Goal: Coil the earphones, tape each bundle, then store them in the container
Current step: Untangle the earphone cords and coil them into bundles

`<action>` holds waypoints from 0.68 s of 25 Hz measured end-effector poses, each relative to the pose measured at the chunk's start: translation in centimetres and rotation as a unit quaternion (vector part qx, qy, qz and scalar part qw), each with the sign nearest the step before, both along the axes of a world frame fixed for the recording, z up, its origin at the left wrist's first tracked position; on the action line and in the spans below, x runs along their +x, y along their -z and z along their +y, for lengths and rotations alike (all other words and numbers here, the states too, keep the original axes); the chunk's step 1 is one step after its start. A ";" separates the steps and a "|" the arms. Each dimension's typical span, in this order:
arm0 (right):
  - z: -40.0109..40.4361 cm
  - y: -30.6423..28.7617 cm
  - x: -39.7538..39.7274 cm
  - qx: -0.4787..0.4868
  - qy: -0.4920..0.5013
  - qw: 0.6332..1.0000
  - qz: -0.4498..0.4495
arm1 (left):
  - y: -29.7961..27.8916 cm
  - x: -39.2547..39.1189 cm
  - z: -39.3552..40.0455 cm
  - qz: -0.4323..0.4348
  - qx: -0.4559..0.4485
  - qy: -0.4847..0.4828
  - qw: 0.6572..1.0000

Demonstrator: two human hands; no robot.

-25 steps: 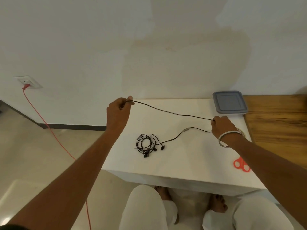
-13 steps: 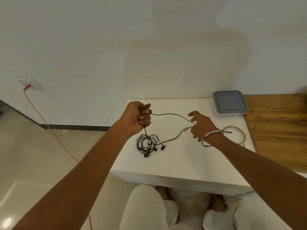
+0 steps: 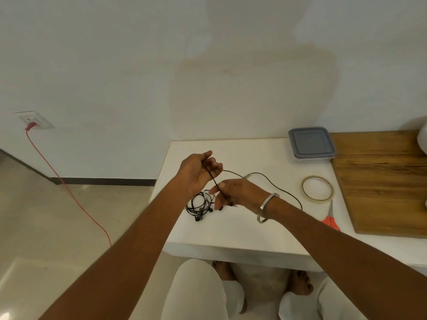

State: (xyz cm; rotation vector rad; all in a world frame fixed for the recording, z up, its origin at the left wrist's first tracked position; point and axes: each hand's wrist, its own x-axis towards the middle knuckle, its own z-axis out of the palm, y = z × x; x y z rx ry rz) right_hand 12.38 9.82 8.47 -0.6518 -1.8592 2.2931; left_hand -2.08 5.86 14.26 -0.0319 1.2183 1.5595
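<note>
A black earphone cable (image 3: 272, 184) runs between both hands above the white table (image 3: 242, 229). My left hand (image 3: 196, 174) holds the doubled cable in curled fingers, palm turned up. My right hand (image 3: 238, 192), just below and right of it, pinches the same cable near its earbud end. The rest of that cable loops across the table toward the tape. A second tangled black earphone bundle (image 3: 199, 205) lies on the table under my hands. A roll of clear tape (image 3: 318, 188) lies flat at the right. The grey lidded container (image 3: 311, 144) sits at the back right corner.
Red-handled scissors (image 3: 330, 219) lie near the table's right edge, beside a wooden board (image 3: 381, 181). A red cord (image 3: 69, 190) hangs from a wall socket to the floor on the left. My knees and feet show below the table's front edge.
Both hands came together from a wide stretch. My right hand moved left from near the tape to just under my left hand, and the taut cable now hangs slack in a loop.
</note>
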 end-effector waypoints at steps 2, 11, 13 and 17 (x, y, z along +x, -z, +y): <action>-0.1 0.2 0.8 -0.006 -0.016 1.000 -0.016 | 0.5 -0.6 -0.3 0.038 -0.011 0.007 0.999; 0.1 -1.7 1.8 -0.109 0.018 0.994 -0.027 | 2.9 -0.9 -2.4 0.467 -0.341 0.330 0.746; 0.2 -2.1 1.7 -0.133 0.037 0.990 -0.008 | 3.4 -0.3 -2.2 0.559 -0.370 0.284 0.686; 0.2 -2.6 1.7 -0.164 0.068 0.984 0.017 | 4.0 0.1 -2.2 0.620 -0.101 0.195 0.753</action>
